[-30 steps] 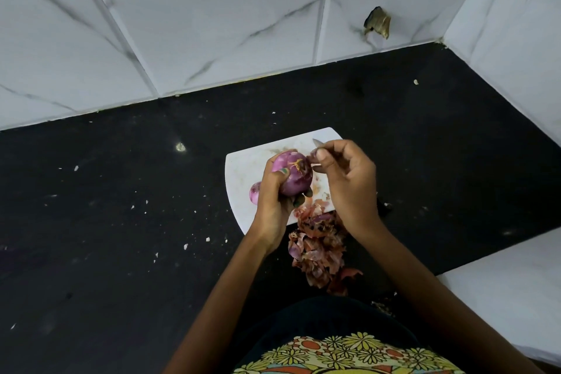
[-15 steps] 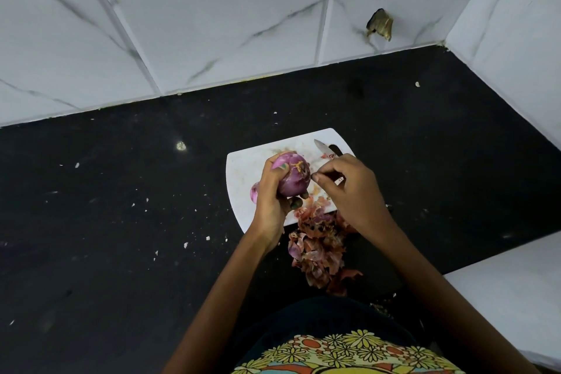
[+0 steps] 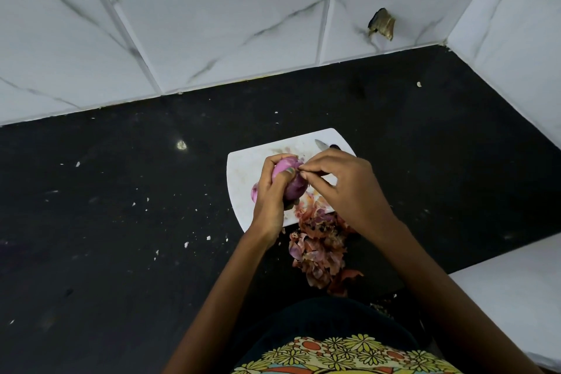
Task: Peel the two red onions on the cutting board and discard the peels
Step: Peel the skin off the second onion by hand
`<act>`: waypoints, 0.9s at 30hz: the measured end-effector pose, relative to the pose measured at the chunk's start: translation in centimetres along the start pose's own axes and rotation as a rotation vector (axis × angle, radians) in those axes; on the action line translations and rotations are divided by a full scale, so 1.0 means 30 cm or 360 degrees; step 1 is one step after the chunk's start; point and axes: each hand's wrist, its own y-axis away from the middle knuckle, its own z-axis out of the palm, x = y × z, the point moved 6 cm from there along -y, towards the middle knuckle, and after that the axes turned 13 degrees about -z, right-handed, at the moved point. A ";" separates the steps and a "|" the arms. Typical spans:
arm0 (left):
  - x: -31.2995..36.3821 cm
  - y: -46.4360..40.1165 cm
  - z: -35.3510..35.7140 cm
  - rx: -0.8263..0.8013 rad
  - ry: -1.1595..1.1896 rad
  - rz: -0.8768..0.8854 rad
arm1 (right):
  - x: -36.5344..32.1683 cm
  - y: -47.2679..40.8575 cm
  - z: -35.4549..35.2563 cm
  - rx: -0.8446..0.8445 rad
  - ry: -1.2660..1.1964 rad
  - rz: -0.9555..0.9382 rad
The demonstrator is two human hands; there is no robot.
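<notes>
A black counter [image 3: 121,237], flecked with crumbs, meets white marbled tiles [image 3: 212,18] behind; a chipped hole [image 3: 382,27] just above the counter

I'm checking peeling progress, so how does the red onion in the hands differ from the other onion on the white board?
The held red onion is lifted in the left hand, fully in view, its skin pinched by the right hand. The second red onion rests on the white cutting board, untouched and mostly hidden behind that hand. Both show glossy purple.
</notes>
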 end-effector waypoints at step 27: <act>0.017 0.011 0.002 0.0078 -0.0010 0.0038 | -0.013 0.024 0.022 -0.0005 0.0317 -0.0198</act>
